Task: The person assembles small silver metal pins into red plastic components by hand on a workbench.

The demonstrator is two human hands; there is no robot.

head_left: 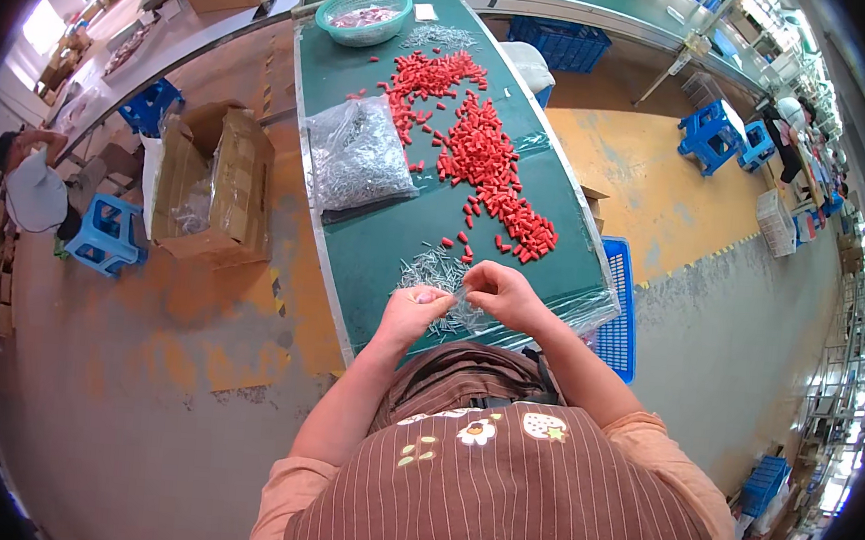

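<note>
Low over the near end of the green table, my left hand (415,312) is closed in a pinch on what looks like a small clear plastic bag (459,298). My right hand (504,295) is closed at the bag's other side, its thumb and fingers pressed together. What is inside the bag is too small to tell. Just beyond and beneath my hands lies a loose pile of silver screws (435,268). Red plastic pieces (481,153), short and tube-like, spread in heaps up the table. To their left rests a large clear bag (358,154) full of small silver pieces.
A mint-green basket (364,16) with small bags stands at the far left table corner, near more silver pieces (441,38). An open cardboard box (212,189) sits left of the table (373,256). A blue crate (615,313) stands by its right edge. Blue stools (106,232) are around.
</note>
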